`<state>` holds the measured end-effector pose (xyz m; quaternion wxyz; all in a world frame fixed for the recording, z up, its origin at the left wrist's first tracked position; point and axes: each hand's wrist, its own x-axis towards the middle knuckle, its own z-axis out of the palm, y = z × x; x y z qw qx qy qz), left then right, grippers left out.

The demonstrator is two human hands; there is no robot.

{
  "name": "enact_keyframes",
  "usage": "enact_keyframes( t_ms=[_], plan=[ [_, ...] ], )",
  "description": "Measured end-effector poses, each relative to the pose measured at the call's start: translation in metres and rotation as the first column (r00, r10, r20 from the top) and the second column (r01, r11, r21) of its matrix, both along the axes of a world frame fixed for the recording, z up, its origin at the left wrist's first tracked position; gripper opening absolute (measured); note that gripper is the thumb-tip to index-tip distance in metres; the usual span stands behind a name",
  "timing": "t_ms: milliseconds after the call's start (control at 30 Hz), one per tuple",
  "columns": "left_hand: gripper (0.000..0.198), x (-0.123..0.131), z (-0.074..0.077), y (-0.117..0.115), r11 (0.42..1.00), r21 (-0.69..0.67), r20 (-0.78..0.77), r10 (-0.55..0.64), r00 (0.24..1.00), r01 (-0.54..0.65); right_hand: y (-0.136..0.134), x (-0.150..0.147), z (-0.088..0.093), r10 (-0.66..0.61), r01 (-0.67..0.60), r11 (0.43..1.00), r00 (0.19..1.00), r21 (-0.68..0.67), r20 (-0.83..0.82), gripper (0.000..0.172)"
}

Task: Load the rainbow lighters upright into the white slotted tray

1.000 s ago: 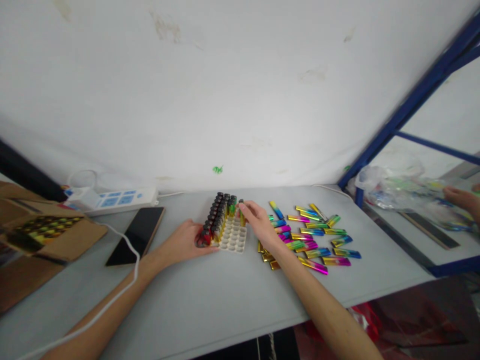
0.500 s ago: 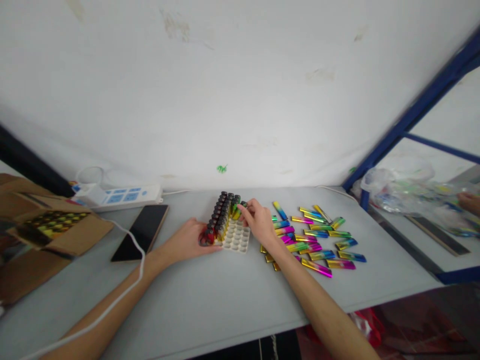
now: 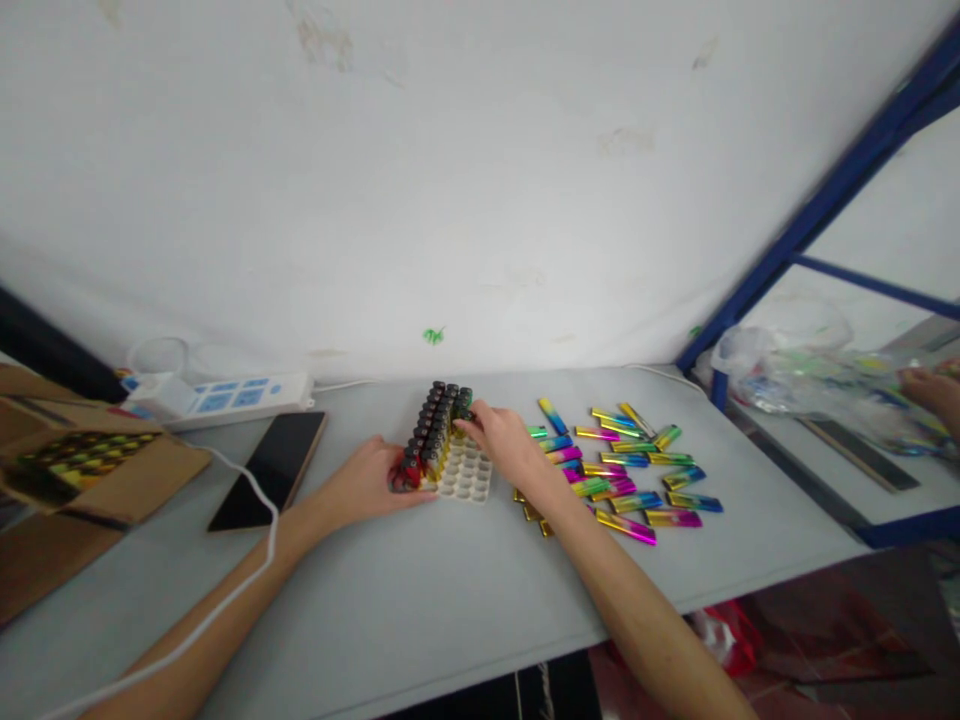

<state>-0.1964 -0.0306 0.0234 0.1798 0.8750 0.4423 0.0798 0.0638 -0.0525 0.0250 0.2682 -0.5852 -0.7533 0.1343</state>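
Observation:
A white tray (image 3: 471,478) with round holes lies on the table. Rows of black-topped lighters (image 3: 435,418) stand upright in its left part, and open holes show at its right. My left hand (image 3: 375,478) is closed round the tray's near left corner, its fingers against red lighters (image 3: 409,474) there. Over the tray's back right my right hand (image 3: 496,436) pinches a black-topped lighter (image 3: 463,414), partly hidden by the fingers. Right of that hand lies a loose spread of shiny pieces (image 3: 628,501) in gold, pink, blue and green; some are hidden behind my forearm.
At the left are a cardboard box (image 3: 161,485) holding more such pieces, a black phone (image 3: 274,465), a white power strip (image 3: 244,397) and a white cable (image 3: 270,540). A blue frame (image 3: 757,275) stands at the right; beyond it are plastic bags (image 3: 787,375) and another person's hand (image 3: 930,388).
My right hand has moved slightly left and lower over the tray with the lighter. My left hand keeps its hold on the tray corner. The whole view has shifted a little.

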Motion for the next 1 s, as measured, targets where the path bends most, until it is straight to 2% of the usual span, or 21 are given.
enact_keyframes(
  t_ms=[133, 200, 267, 400, 500, 567, 667, 733, 800, 867, 933, 1000],
  plan=[
    [0.057, 0.0, 0.002, 0.0, 1.0, -0.023, -0.007, -0.005, 1.0, 0.005, 0.001, -0.006, 0.006, -0.027, 0.03, 0.999, 0.996, -0.031, 0.084, 0.02],
    [0.055, 0.0, 0.002, 0.0, 0.999, -0.032, -0.01, -0.003, 1.0, 0.003, 0.0, -0.007, 0.007, -0.057, 0.06, 0.998, 0.995, -0.031, 0.081, 0.024],
    [0.053, 0.0, 0.003, 0.0, 0.999, -0.03, -0.012, 0.013, 1.0, -0.013, -0.001, -0.002, 0.007, -0.025, 0.026, 0.999, 0.999, -0.037, 0.038, 0.026],
    [0.054, 0.001, 0.007, -0.001, 0.999, -0.033, -0.016, 0.023, 1.0, -0.023, -0.006, 0.04, 0.012, 0.124, -0.126, 0.992, 0.989, -0.022, -0.085, 0.019],
    [0.055, 0.002, 0.009, -0.002, 0.999, -0.05, -0.024, 0.011, 1.0, -0.013, -0.009, 0.087, 0.016, 0.059, -0.059, 0.998, 0.998, -0.029, 0.008, 0.006],
    [0.056, 0.003, 0.009, -0.002, 0.999, -0.048, -0.035, 0.015, 0.999, -0.017, -0.009, 0.112, 0.015, 0.025, -0.017, 0.996, 0.995, -0.09, 0.092, 0.007],
    [0.057, 0.003, 0.009, -0.001, 0.999, -0.045, -0.045, 0.023, 0.999, -0.025, -0.008, 0.131, 0.008, 0.022, 0.004, 0.988, 0.987, -0.157, 0.161, 0.011],
    [0.056, 0.003, 0.008, -0.001, 0.999, -0.047, -0.04, 0.024, 0.999, -0.025, -0.006, 0.133, 0.003, 0.012, 0.008, 0.991, 0.989, -0.134, 0.148, 0.014],
    [0.055, 0.002, 0.007, -0.001, 0.999, -0.045, -0.03, 0.021, 0.999, -0.022, -0.005, 0.131, 0.0, -0.004, 0.009, 0.996, 0.998, -0.089, 0.057, 0.015],
    [0.054, 0.002, 0.007, -0.001, 0.999, -0.038, -0.018, 0.017, 1.0, -0.018, -0.005, 0.127, -0.001, -0.014, 0.009, 0.999, 0.994, -0.049, -0.105, 0.016],
    [0.054, 0.001, 0.006, -0.001, 0.999, -0.035, -0.011, 0.009, 1.0, -0.009, -0.006, 0.122, 0.0, -0.016, 0.013, 1.0, 0.958, -0.013, -0.288, 0.025],
    [0.056, 0.001, 0.004, 0.0, 1.0, -0.031, -0.007, -0.004, 1.0, 0.004, -0.006, 0.114, 0.0, -0.02, 0.022, 1.0, 0.887, -0.001, -0.462, 0.039]
  ],
)
